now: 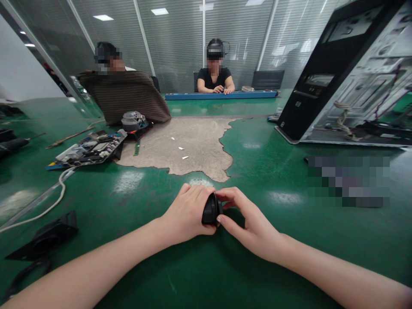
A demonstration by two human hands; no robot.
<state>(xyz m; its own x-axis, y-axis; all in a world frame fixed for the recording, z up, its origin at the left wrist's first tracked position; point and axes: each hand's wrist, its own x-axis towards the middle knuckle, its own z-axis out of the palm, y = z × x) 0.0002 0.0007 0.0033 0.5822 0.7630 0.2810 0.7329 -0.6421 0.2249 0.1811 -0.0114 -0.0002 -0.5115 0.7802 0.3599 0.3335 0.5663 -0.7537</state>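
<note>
Between my two hands, just above the green table, is a small black rounded part (210,210) whose kind I cannot make out. My left hand (189,212) wraps around its left side, palm over it. With thumb and fingertips my right hand (249,223) grips the right end, a ridged rim. The part's underside and left portion are hidden by my left hand.
A circuit board (92,150) and a fan heatsink (133,122) lie at the left, near a white cable (61,189). Black plastic parts (45,236) sit at near left. An open computer case (299,86) stands right. Two people sit beyond; a blue bar (222,96) lies at the far edge.
</note>
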